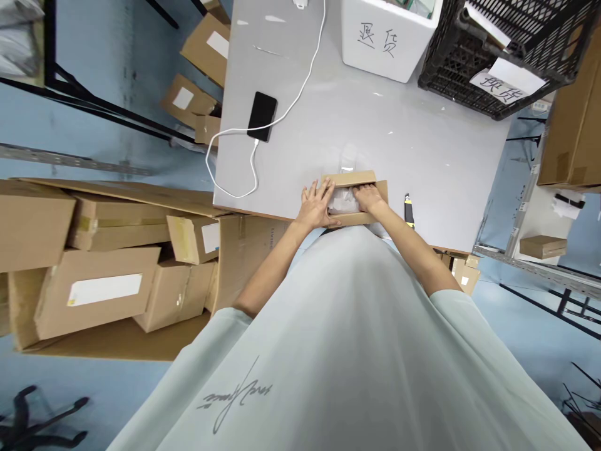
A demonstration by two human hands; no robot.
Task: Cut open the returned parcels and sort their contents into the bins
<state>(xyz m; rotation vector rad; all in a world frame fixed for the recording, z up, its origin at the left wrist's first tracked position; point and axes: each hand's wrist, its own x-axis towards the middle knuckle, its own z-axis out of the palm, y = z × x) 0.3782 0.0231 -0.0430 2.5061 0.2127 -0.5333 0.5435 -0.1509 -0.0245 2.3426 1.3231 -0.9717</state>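
Note:
A small open cardboard box point(350, 219) rests at the near edge of the table, its flaps folded outward. Inside it lies something in clear or whitish plastic wrap point(342, 200); what the wrap covers I cannot make out. My left hand point(317, 208) is at the box's left end, fingers spread over the flaps and rim. From the right, my right hand point(367, 196) reaches into the box, its fingertips down by the plastic and partly hidden. A black and yellow utility knife point(408, 211) lies on the table to the right of the box.
A phone point(261, 116) with a white cable lies left on the grey table point(300, 144). A white bin point(389, 41) and a black crate point(469, 69) stand at the back right. A large carton point(244, 257) of boxes is at the left. Clear tape point(348, 160) lies behind the box.

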